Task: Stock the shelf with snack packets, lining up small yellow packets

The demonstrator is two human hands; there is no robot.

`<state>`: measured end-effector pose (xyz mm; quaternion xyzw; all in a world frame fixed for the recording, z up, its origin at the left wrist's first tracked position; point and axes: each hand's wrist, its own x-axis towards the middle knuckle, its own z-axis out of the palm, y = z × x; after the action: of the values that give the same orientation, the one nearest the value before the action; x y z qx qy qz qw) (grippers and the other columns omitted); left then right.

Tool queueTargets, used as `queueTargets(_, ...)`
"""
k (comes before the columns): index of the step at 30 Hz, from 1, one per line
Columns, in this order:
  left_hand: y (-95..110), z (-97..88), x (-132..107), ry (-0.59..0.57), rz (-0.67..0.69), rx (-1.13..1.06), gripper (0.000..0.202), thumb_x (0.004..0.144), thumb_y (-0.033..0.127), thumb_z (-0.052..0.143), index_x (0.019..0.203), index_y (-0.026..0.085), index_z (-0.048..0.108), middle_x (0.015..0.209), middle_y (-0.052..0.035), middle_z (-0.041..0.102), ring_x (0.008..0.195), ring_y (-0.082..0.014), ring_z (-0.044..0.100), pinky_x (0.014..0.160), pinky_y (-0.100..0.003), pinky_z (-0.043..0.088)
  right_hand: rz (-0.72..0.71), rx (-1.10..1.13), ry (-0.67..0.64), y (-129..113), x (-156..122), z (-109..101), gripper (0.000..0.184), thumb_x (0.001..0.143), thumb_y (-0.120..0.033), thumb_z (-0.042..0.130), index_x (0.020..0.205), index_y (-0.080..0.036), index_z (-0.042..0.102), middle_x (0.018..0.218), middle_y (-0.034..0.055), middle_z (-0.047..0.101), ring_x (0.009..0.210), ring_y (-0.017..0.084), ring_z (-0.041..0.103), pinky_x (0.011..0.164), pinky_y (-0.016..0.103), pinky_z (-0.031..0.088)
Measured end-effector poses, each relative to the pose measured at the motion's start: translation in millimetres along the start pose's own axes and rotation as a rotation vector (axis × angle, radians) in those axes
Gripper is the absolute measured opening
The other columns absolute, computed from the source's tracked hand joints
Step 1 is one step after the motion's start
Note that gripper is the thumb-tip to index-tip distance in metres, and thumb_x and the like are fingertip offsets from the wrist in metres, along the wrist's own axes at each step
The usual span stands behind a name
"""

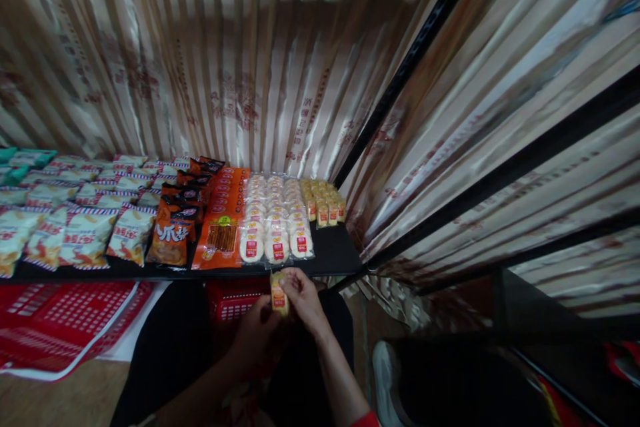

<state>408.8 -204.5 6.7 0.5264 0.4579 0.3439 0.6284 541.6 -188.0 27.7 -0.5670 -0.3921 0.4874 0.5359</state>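
Just in front of the shelf edge, a small yellow snack packet [279, 295] with a red label is held upright. My right hand [303, 295] grips it by its upper right side. My left hand [260, 323] is closed at its lower left, with the fingers partly hidden in shadow. On the black shelf [334, 247], similar yellow packets [323, 203] stand grouped at the right end. Beside them lie rows of round white packaged cakes [277, 227] with red labels.
Left along the shelf are an orange flat packet [220, 227], orange-brown snack bags [173, 233] and white chip bags [90, 233]. Red baskets [65, 320] sit beneath. A black metal frame [400, 83] and striped curtain [240, 67] bound the back and right. Another person's shoe [386, 373] shows lower right.
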Motion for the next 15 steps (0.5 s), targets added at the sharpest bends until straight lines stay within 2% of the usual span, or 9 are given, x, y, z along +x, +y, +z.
queueTargets(3,1.0,5.6,9.9,0.013,0.044,0.006,0.022,0.073,0.031,0.054,0.088,0.016,0.058,0.088,-0.0074,0.068,0.083,-0.0220,0.062,0.077,-0.033,0.047,-0.048,0.018,0.041,-4.4,2.8,-3.1,0.033,0.064,-0.046,0.072,0.081,-0.021,0.059,0.075,-0.0003,0.065,0.072,0.015,0.062,0.070,0.028,0.050)
queueTargets(6,1.1,12.4,21.4,0.080,0.100,0.049,0.020,0.072,0.031,0.055,0.085,0.016,0.059,0.086,-0.0072,0.066,0.078,-0.0204,0.061,0.074,-0.033,0.047,-0.096,0.018,0.096,-7.0,6.3,-8.0,0.035,0.065,-0.048,0.071,0.083,-0.021,0.059,0.077,0.0015,0.067,0.074,0.017,0.064,0.071,0.030,0.052)
queueTargets(10,2.9,24.2,37.6,0.135,0.109,0.097,0.016,0.070,0.026,0.055,0.082,0.017,0.060,0.081,-0.0045,0.064,0.071,-0.0168,0.059,0.068,-0.029,0.048,-0.126,-0.004,0.166,-5.8,10.6,-17.4,0.033,0.069,-0.047,0.067,0.088,-0.021,0.062,0.082,0.0031,0.069,0.077,0.018,0.065,0.071,0.030,0.053)
queueTargets(15,10.0,42.1,55.4,0.160,0.144,0.136,0.013,0.071,0.024,0.053,0.082,0.017,0.058,0.079,-0.0017,0.062,0.068,-0.0141,0.058,0.067,-0.026,0.047,-0.182,-0.148,0.295,-4.1,13.1,-33.7,0.036,0.072,-0.044,0.063,0.097,-0.020,0.064,0.090,0.0052,0.067,0.075,0.017,0.063,0.068,0.029,0.053)
